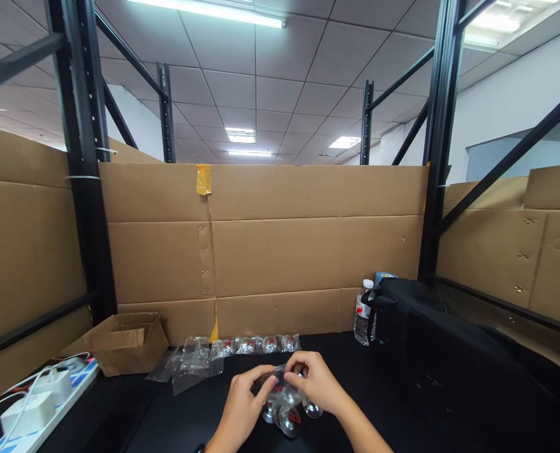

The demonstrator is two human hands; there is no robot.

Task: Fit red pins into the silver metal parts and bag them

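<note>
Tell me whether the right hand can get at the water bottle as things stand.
Probably yes: the right hand seems to have a path over the tabletop to the water bottle, though the black bag crowds one side.

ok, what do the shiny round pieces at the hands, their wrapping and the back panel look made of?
Shiny round pieces: polished metal or metallized plastic, can't tell which; silvery, mirror-like highlights.
Wrapping: probably thin, glossy plastic film; see-through and crinkled.
Back panel: matte brown cardboard, almost certainly; straight fold creases run across it.
</note>
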